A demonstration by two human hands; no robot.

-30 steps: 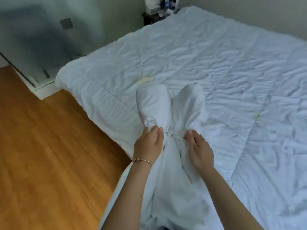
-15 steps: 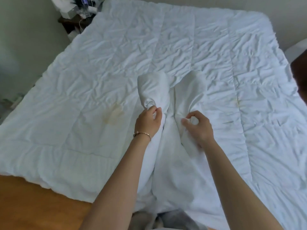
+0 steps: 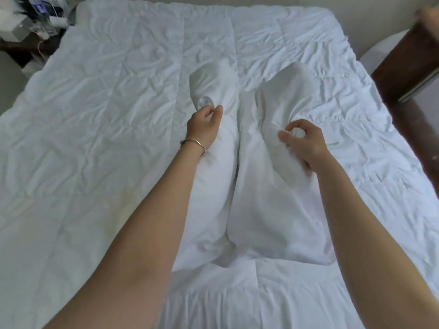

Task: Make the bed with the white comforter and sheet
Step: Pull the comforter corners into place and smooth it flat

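**Two loose grips on bunched cloth, with the bed half made**

The left hand point(image 3: 203, 125) pinches a bunched fold of the smooth white sheet point(image 3: 266, 210), thumb and fingers closed on it. The right hand point(image 3: 305, 141) curls round a second fold with thumb and forefinger nearly meeting; whether it truly grips, I cannot tell. Both folds stand up in soft peaks over the middle of the crumpled white quilted comforter point(image 3: 107, 115), which lies spread across the whole bed.

The likely fault is an uneven pull: if one hand slips, the sheet would probably skew or drag the comforter off square. A faint yellowish stain marks the comforter near the left forearm.

A cluttered dark nightstand point(image 3: 21, 46) stands at the far left corner, dark wooden furniture point(image 3: 408, 74) stands close by the right edge, and a pale wall lies beyond.
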